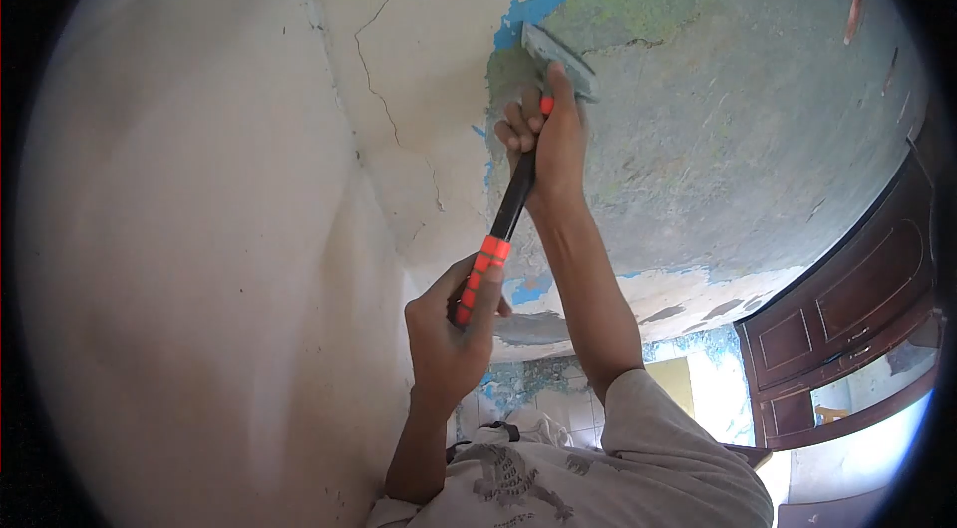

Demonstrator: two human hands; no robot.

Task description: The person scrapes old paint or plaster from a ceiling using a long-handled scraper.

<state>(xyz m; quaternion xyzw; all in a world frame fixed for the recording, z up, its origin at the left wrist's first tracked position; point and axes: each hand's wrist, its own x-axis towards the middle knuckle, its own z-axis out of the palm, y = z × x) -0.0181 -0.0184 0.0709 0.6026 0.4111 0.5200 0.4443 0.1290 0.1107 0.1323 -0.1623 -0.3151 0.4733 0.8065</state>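
Observation:
A long-handled scraper (515,194) with a black shaft slants up across a peeling wall (678,129). My left hand (451,334) is wrapped round its orange-red ribbed grip at the lower end. Higher up, my right hand (558,144) closes round the shaft just below the head, thumb lying against the blade. The wide grey blade (560,59) rests at the border of bare grey-green plaster and a strip of blue paint (558,1). Cream paint (439,19) covers the wall left of that border. My right fingers partly hide where shaft and head join.
A plain cream wall (199,229) meets the peeling one at a corner close on my left. A thin crack (367,59) runs down the cream paint. Dark brown wooden furniture (847,299) with panelled doors stands at the right. Light tiles (573,408) show behind my body.

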